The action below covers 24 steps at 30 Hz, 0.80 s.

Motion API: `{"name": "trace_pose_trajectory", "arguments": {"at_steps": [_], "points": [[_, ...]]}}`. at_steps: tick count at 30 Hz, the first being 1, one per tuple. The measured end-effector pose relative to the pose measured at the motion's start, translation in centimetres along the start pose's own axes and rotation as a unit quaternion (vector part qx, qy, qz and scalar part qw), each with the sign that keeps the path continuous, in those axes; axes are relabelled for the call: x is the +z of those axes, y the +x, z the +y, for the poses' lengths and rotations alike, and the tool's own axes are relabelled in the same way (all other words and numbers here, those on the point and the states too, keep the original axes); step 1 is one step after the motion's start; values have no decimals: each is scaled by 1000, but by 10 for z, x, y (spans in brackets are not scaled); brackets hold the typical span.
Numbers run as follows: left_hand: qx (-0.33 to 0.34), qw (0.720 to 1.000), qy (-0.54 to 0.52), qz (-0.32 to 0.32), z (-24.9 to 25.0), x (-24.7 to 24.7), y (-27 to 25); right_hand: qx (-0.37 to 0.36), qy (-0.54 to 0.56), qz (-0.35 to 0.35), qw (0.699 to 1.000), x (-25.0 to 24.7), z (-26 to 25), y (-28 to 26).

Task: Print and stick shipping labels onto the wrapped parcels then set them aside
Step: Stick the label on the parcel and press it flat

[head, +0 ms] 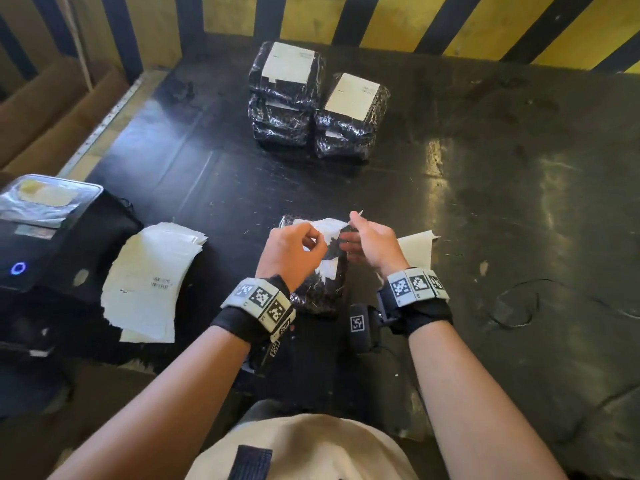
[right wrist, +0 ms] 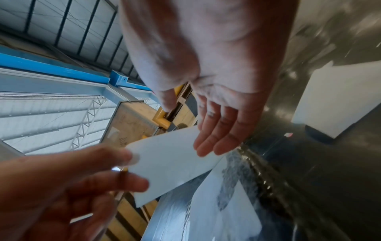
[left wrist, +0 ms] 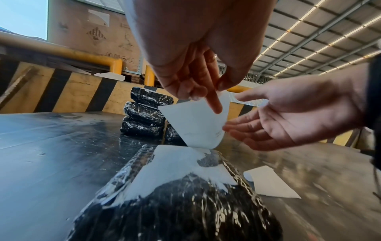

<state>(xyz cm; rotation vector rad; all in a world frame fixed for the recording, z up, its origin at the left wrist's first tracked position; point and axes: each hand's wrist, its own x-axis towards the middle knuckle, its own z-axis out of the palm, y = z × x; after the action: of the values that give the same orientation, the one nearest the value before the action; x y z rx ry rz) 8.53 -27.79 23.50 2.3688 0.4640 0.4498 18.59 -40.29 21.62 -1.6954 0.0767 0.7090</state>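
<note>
A black-wrapped parcel (head: 320,296) lies on the table in front of me, with a ragged white patch (left wrist: 175,166) across its top. A white label sheet (left wrist: 195,124) stands up from the parcel's far end. My left hand (head: 311,242) pinches the sheet's upper edge between thumb and fingers, the index finger lying on its face. Beside it, my right hand (head: 349,244) is open, its straight fingertips (right wrist: 206,146) touching the sheet's right edge. Two piles of labelled black parcels (head: 287,98) (head: 349,123) stand at the back of the table.
A black label printer (head: 41,237) with a blue light sits at the left edge. A loose pile of white sheets (head: 149,278) lies next to it. One white sheet (head: 415,251) lies right of the parcel. A yellow-and-black striped barrier (head: 450,26) runs behind the table.
</note>
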Motion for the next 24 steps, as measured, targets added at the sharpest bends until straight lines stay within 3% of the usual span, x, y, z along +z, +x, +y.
{"name": "trace_pose_trajectory", "arguments": {"at_steps": [6, 14, 16, 21, 24], "points": [[4, 999, 8, -40, -5, 4, -14, -26, 1, 53, 998, 11, 8, 0], [-20, 991, -2, -130, -9, 4, -20, -76, -116, 129, 982, 21, 11, 3], [-48, 987, -38, -147, -14, -5, -19, -92, -118, 140, 979, 22, 8, 2], [-167, 981, -86, -54, -40, -22, 2, -112, -134, 138, 975, 23, 3, 3], [-245, 957, -47, -148, -44, -25, 22, -104, -139, 134, 976, 25, -1, 4]]}}
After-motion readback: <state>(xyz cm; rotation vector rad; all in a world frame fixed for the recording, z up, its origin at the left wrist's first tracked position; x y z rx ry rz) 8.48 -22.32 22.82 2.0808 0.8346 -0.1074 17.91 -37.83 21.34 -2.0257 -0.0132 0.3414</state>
